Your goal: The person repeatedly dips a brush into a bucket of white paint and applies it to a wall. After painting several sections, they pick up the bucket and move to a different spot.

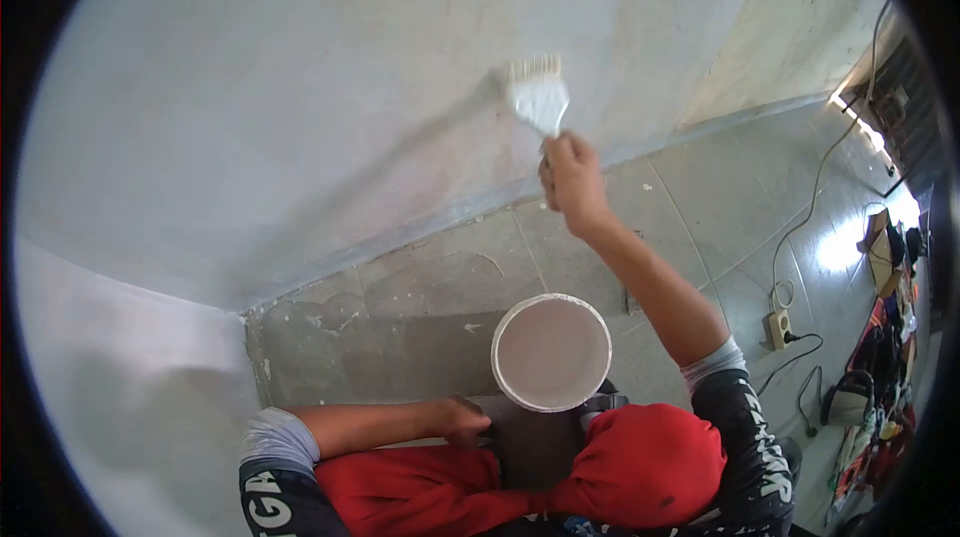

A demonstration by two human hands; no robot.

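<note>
My right hand (574,183) is wrapped round the handle of a wide paintbrush (538,102) coated in white paint. Its bristles point up and overlap the wall (400,87), which is pale with beige, patchy areas near the brush. Below that arm stands a round bucket (496,377) with a whitish liquid (553,352) inside and paint smears on its rim. My left hand (466,419) rests by my lap, fingers curled in, left of the bucket and apart from it; nothing shows in it.
Grey floor tiles (680,227) carry white splashes along the wall's foot. A second wall (120,357) meets the first at the left corner. At right, a cable runs to a power socket block (779,330), with a heap of mixed belongings (880,367) beyond it.
</note>
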